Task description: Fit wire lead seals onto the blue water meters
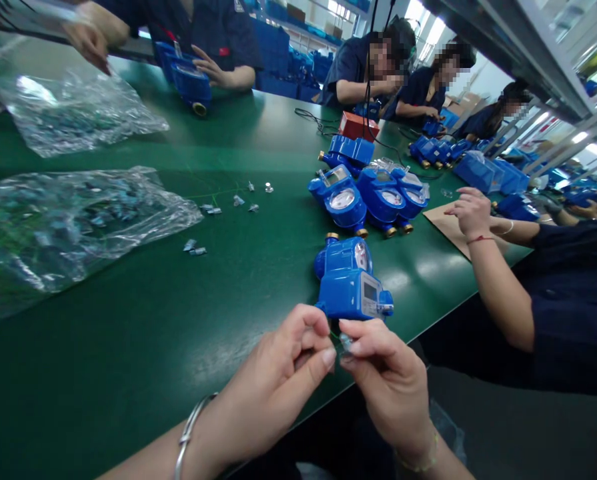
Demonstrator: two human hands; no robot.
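A blue water meter [351,280] lies on the green table [128,347] just beyond my hands. My left hand [278,380] and my right hand [388,380] meet at the table's near edge, fingertips pinched together on a tiny clear part [345,341] and a thin green wire. Both hands are closed in a pinch. The small part is mostly hidden by my fingers.
Clear plastic bags [68,227] of small parts lie at the left, with loose small parts [213,210] scattered mid-table. Several more blue meters [373,197] stand behind. A co-worker's arm [498,280] rests at the right; other people work across and along the table.
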